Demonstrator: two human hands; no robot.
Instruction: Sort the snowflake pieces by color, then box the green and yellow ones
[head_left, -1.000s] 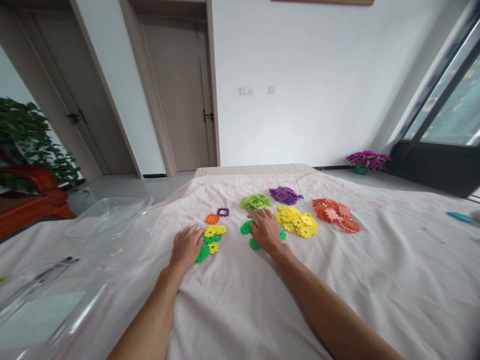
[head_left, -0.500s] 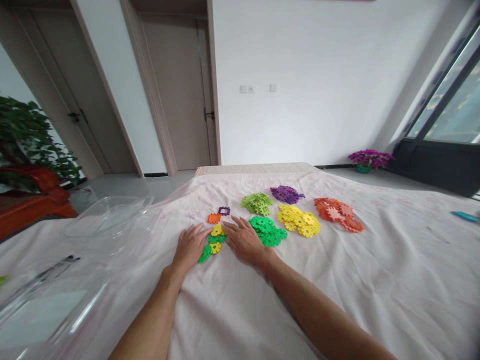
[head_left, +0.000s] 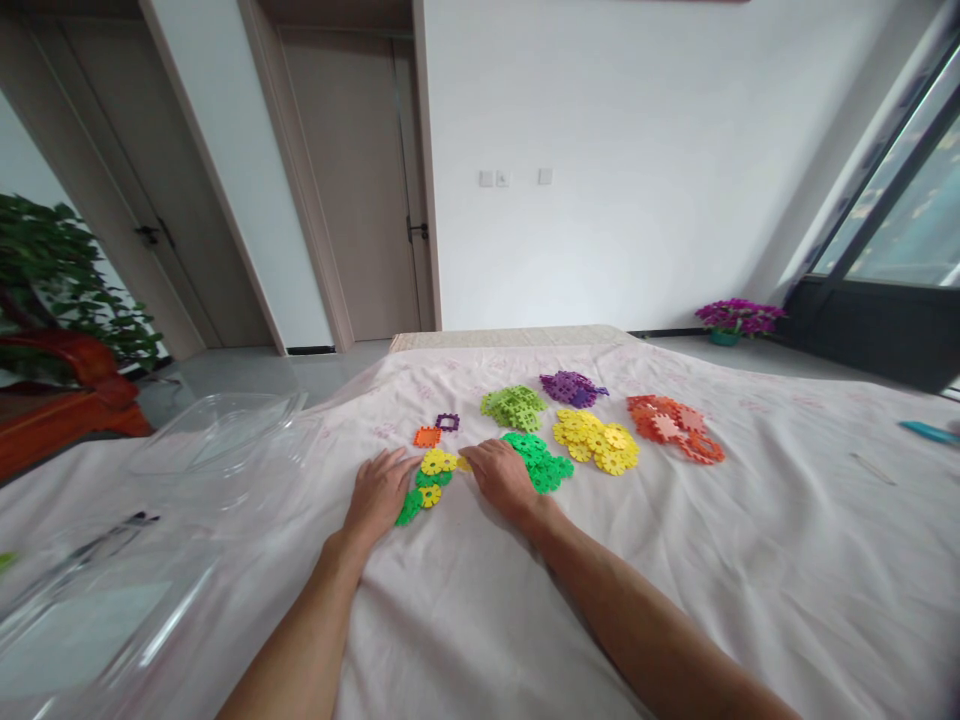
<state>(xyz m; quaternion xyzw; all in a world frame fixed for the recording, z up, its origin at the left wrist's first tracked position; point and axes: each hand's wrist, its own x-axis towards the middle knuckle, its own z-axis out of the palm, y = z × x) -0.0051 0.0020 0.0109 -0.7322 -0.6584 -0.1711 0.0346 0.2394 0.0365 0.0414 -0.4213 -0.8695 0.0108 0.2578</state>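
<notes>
My left hand (head_left: 375, 490) lies on the cloth with its fingers spread, the fingertips touching or close to the left edge of a small mixed group. In that group are yellow snowflake discs (head_left: 436, 461) on top of green snowflake discs (head_left: 411, 506). My right hand (head_left: 504, 475) is closed in a pinch on a yellow snowflake disc (head_left: 464, 464), which shows partly beyond its fingertips just right of the group. Right beside that hand is a pile of green snowflake discs (head_left: 551, 468). Behind the group lie an orange square frame (head_left: 427, 437) and a purple square frame (head_left: 448, 422).
Light green pieces (head_left: 514, 407), purple pieces (head_left: 571, 388), yellow discs (head_left: 598, 442) and orange pieces (head_left: 675, 425) lie in piles towards the right. Clear plastic containers (head_left: 217, 430) stand on the left. A blue object (head_left: 930, 432) is at the far right of the cloth.
My right hand has drawn slightly right and its fingers have bent into a pinch on a yellow disc. More yellow shows in the group. My left hand has barely moved.
</notes>
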